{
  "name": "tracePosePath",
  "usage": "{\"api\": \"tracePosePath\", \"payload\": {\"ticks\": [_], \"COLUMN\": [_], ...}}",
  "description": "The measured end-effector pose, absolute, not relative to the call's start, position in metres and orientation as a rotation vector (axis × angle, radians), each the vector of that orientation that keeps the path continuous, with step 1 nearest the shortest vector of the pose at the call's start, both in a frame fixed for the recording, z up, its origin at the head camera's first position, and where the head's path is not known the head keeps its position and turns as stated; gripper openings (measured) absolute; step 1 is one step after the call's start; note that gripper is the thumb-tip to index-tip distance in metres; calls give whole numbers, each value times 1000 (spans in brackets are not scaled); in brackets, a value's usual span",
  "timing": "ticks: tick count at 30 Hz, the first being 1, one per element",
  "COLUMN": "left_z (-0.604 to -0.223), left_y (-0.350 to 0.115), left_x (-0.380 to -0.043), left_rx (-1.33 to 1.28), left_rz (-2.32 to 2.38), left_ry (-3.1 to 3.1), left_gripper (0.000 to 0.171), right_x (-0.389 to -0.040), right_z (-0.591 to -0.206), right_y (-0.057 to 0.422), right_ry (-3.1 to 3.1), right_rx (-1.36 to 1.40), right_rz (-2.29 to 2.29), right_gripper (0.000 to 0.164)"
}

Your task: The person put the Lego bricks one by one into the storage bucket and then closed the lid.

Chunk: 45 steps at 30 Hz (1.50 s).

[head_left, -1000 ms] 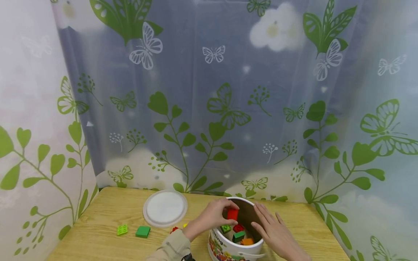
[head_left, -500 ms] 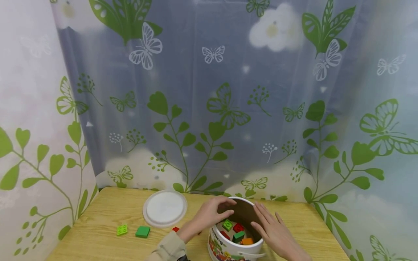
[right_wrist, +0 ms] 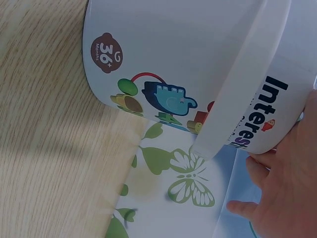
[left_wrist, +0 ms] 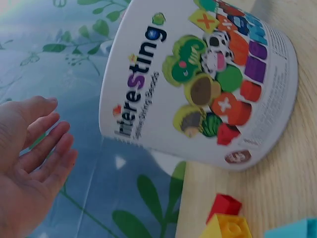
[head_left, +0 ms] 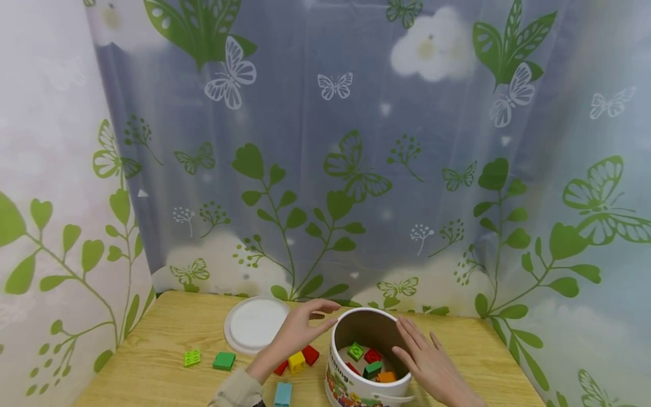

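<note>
A white printed bucket (head_left: 351,390) stands at the table's front, with several bricks inside, among them a light green brick (head_left: 355,351), a dark green brick (head_left: 373,370) and an orange brick (head_left: 386,377). My left hand (head_left: 300,330) hovers just left of its rim, holding nothing, fingers loosely bent; in the left wrist view the hand (left_wrist: 39,153) is apart from the bucket wall. Against the right side of the rim rests my right hand (head_left: 432,362), its fingers straight. Beneath the left hand lie a yellow brick (head_left: 296,362), a red brick (head_left: 310,355) and a light blue brick (head_left: 283,394).
A round white lid (head_left: 256,324) lies on the wooden table (head_left: 168,328) at the back. Further left are a lime brick (head_left: 192,358) and a green brick (head_left: 224,360). The white handle (right_wrist: 242,79) hangs along the bucket's side. A printed curtain (head_left: 305,169) closes off the back.
My left hand let go of a red brick inside the bucket, then moved out leftward over the rim, uncovering the loose bricks on the table. The right hand has stayed on the rim.
</note>
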State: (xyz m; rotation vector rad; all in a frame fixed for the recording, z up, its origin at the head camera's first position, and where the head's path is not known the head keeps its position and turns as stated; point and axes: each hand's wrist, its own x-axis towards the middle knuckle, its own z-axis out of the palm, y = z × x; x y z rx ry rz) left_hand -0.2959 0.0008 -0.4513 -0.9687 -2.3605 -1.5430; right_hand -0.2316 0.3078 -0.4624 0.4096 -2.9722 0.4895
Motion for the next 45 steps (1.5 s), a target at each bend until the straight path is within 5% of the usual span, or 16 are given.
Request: {"api": "tracePosePath", "payload": {"ticks": [45], "left_z": [-557], "left_y": [-86], "left_x": [-267], "left_rx": [-815], "left_rz": [-1669], "left_ry": [-2965], "left_gripper": [40], "right_x": [-230], "right_z": [-462], "right_y": [308], "right_ry": [-2948], "right_rx": [427], "right_rz": [485], "right_gripper": [62]}}
